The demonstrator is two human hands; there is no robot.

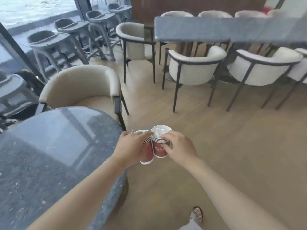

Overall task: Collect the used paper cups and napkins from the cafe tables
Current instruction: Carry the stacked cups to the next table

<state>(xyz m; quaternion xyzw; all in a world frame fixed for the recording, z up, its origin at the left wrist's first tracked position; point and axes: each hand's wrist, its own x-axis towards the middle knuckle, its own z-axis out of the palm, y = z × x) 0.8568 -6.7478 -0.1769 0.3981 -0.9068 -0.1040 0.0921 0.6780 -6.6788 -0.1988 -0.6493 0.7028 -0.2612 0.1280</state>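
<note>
Two red paper cups with white rims are held side by side in the air, just off the right edge of the round table. My left hand (131, 146) grips the left cup (146, 155), its fingers wrapped over the rim. My right hand (179, 146) holds the right cup (159, 149), with the thumb and fingers at its rim. A crumpled white napkin (159, 131) sits inside the right cup. The left cup's inside is mostly hidden by my fingers.
A dark grey round stone table (49, 146) fills the lower left. A beige armchair (83, 87) stands behind it. A long grey table (216, 29) with several white chairs is at the back right. Grey stools line the window at left. Wooden floor lies ahead.
</note>
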